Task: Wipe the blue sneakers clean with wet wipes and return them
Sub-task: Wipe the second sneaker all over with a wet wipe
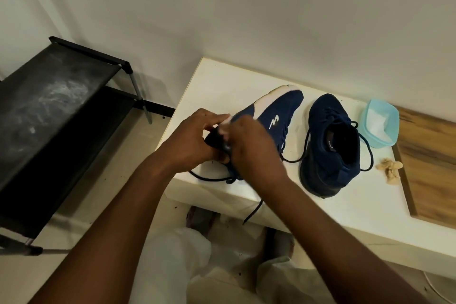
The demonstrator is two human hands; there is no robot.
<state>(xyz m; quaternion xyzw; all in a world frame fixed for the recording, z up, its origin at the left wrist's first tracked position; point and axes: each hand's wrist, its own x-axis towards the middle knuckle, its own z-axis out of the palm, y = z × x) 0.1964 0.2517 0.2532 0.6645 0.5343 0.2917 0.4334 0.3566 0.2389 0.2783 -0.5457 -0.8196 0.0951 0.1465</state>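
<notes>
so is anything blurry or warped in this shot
Head view: the right hand and the white wipe at the sneaker's heel are motion-blurred; the other sneaker is sharp; wide-angle distortion bends the table edges; light is dim, shadows soft.

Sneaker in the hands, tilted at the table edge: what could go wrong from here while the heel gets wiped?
1. The held sneaker has a lace hanging over the white table edge; it may snag or drag the shoe off.
2. The wipe is pinched small between left hand and right hand; it may slip out.
3. Used wipes lie beside the second sneaker and could re-soil it.
</notes>
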